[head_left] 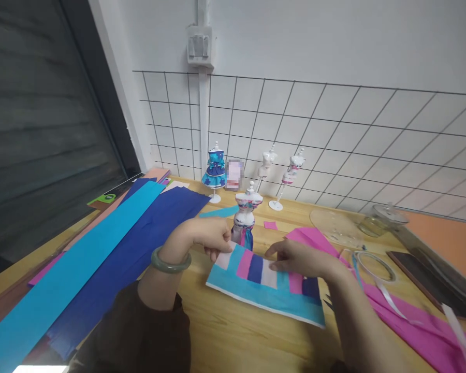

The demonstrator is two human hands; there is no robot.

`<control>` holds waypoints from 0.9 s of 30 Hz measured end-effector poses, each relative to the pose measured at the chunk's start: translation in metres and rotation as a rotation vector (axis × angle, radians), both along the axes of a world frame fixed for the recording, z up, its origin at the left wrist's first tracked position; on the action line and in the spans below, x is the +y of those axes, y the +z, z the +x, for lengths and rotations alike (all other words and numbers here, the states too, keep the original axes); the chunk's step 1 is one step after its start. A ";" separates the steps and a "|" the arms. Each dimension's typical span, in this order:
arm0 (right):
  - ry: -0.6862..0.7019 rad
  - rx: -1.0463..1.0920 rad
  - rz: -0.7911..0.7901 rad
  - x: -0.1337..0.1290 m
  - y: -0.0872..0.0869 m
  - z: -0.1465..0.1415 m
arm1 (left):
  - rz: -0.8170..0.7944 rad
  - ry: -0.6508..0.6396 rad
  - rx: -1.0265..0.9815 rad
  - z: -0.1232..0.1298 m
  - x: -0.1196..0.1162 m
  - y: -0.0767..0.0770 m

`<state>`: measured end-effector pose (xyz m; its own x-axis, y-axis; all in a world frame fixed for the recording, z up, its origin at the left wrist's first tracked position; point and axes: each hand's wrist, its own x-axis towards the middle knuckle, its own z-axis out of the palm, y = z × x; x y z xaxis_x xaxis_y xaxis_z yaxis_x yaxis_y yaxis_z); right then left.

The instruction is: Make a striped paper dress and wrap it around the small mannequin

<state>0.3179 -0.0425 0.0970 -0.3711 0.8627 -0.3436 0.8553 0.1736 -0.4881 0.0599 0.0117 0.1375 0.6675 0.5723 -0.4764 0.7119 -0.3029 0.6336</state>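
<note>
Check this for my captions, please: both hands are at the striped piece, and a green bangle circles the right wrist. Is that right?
Not quite: the head view shows the green bangle around the wrist of the left hand, not the right hand. Both hands are at the striped piece.

The tabletop (217,331) looks like smooth wood with a soft gloss.

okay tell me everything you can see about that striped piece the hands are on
The striped piece looks like paper or thin cloth, roughly rectangular. Short upright blocks in pale pink, turquoise, hot pink and navy line its far side; a turquoise band fills the near side, ending in a white edge. Left hand and right hand touch its far part, just before a small mannequin.
</note>
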 end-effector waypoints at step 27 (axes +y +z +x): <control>-0.585 0.036 0.323 -0.013 -0.007 0.049 | 0.337 -0.126 -0.164 0.014 -0.029 0.026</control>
